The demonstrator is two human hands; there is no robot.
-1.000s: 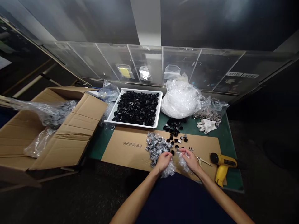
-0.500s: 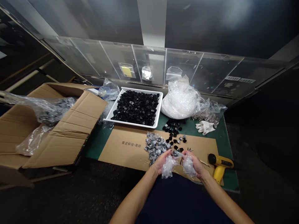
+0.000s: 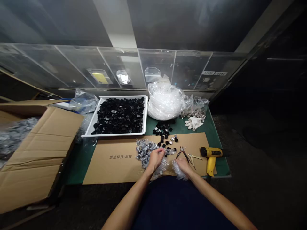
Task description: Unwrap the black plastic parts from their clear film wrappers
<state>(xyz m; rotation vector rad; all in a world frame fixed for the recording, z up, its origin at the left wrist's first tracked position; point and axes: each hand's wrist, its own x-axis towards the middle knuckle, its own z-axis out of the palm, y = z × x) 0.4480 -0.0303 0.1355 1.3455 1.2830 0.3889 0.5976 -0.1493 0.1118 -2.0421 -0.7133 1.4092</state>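
We note a small clear plastic piece [image 3: 170, 151] above the cardboard sheet [image 3: 100, 174], at the fingertips of the left hand [image 3: 156, 158]. Thumb and forefinger are pinched narrow on its near end; we cannot tell whether anything is inside it. More clear film [image 3: 163, 166] lies bunched beneath that hand. The right hand [image 3: 183, 165] is curled closed on a wad of crumpled film [image 3: 178, 171], which spills out below the fingers.

Just left of the left hand we see a heap of plastic-wrapped parts [image 3: 142, 151]. Loose black parts [image 3: 167, 142] are scattered beyond the fingertips. Pliers [image 3: 183, 152] stand with handles spread at the right hand; contact between them we cannot determine. To their right we record a pale slim tool [image 3: 197, 157], then a yellow heat gun [image 3: 211, 161] on its side.

Farther out, on the green table [image 3: 80, 164]: a white tray [image 3: 144, 123] full of black parts, a large bag of clear film [image 3: 165, 102], and a white glove [image 3: 193, 123] near bagged metal pieces [image 3: 198, 113]. At far left we log an open carton [image 3: 45, 143].
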